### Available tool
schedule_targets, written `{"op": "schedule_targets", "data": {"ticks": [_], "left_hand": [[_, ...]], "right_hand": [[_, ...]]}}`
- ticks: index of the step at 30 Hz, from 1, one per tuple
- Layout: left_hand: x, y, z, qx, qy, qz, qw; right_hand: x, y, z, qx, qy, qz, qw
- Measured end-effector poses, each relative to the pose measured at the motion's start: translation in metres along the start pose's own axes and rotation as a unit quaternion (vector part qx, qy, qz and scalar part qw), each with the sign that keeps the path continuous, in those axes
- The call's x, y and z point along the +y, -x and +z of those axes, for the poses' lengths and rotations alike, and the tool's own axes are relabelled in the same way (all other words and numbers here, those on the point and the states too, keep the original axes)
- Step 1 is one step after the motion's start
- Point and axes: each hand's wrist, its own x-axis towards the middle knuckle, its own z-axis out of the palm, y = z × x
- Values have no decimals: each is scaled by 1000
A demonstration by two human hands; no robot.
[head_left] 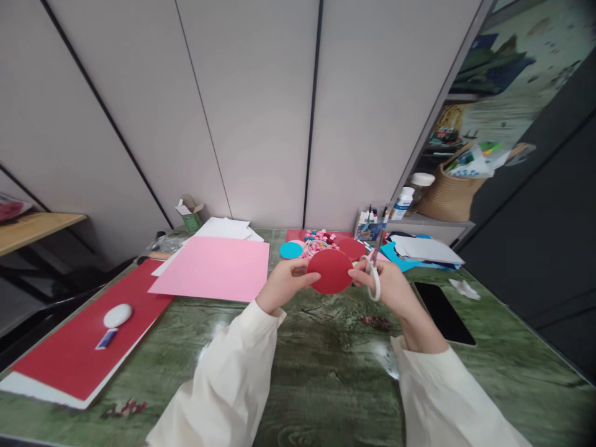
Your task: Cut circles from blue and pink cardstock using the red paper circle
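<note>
A red paper circle [330, 271] is held up over the table between my two hands. My left hand [289, 282] pinches its left edge, thumb on the front face. On the other side, my right hand [382, 282] grips the circle's right edge between thumb and fingers. White-handled scissors [374, 279] also hang in my right hand, their blades pointing up and away. Just behind the circle lie a blue paper circle [291, 250], another red paper circle [352, 249] and a heap of small pink pieces [319, 239], partly hidden.
Pink paper [214, 268] and red sheets [69, 335] lie left, a white oval object [118, 315] on the red. A black phone [444, 312], a crumpled tissue [464, 288] and stacked papers [426, 248] lie right. A pen box [367, 223] stands by the back wall panels.
</note>
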Motion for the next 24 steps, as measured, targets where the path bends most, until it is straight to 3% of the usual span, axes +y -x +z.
{"op": "schedule_targets", "data": {"ticks": [5,12,24], "left_hand": [[0,-2,-4,57,63,-21,996],[-1,-2,-2,103,51,-16,993],[-8,-3,-4,114,13,26,993]], "right_hand": [[3,-3,-3,5,-63,11,998],[1,-2,-2,15,-105,11,994],[5,-3,-2,22,-95,3,995]]}}
